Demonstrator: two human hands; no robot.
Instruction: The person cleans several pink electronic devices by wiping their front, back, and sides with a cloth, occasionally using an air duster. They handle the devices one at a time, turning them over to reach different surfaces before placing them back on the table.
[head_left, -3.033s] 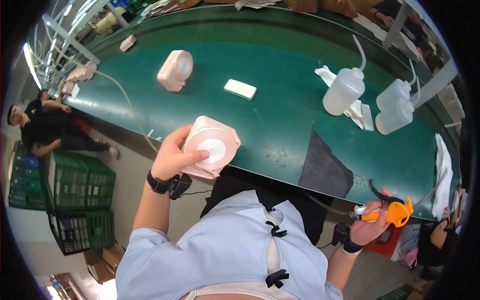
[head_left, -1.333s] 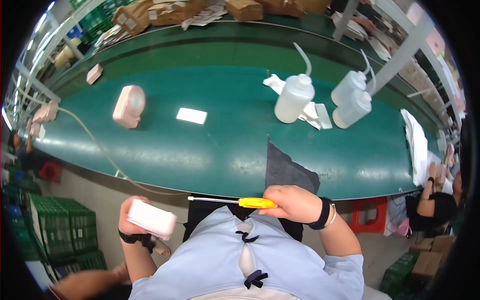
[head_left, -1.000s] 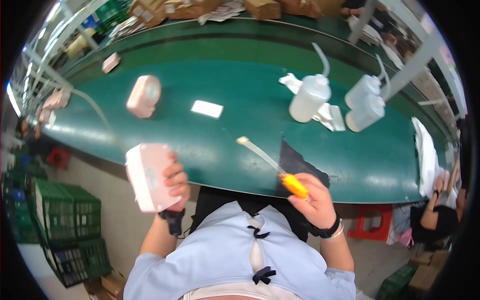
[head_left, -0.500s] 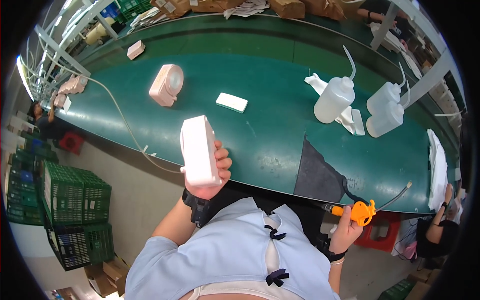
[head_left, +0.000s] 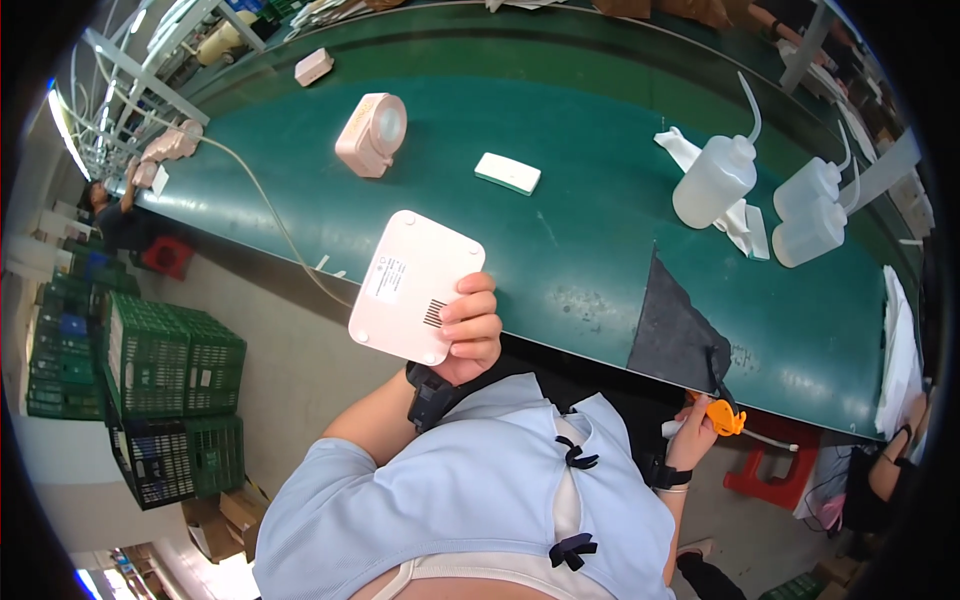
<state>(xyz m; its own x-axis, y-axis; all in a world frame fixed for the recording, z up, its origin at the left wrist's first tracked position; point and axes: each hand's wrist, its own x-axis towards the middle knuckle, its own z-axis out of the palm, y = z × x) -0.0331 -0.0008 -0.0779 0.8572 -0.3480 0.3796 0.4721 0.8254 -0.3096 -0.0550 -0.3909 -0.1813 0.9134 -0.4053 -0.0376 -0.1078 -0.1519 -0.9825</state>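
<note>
My left hand [head_left: 472, 328] grips a pale pink square device [head_left: 408, 268] just off the bench's near edge. Its flat underside faces me, with small round feet, a white label and a slotted vent by my fingertips. Lower right, my right hand [head_left: 690, 438] is closed round an orange air blow gun [head_left: 726, 418], whose thin grey tube points right. The gun's grip is partly hidden by my fingers. On the bench beyond the device stands another pink device [head_left: 370, 135] with a round front, and a small white block [head_left: 507, 173] lies to its right.
White squeeze bottles [head_left: 715, 182] with bent spouts stand at right, near a crumpled white cloth [head_left: 738, 228]. A black mat [head_left: 675, 325] lies at the green bench's [head_left: 560, 250] near edge. A pale hose [head_left: 262, 195] crosses at left. Green crates [head_left: 150, 345] are stacked on the floor.
My left hand has turned the pink device from its narrow side to show its underside. My right hand has tilted the air gun, its tube now pointing slightly downward. The view has shifted.
</note>
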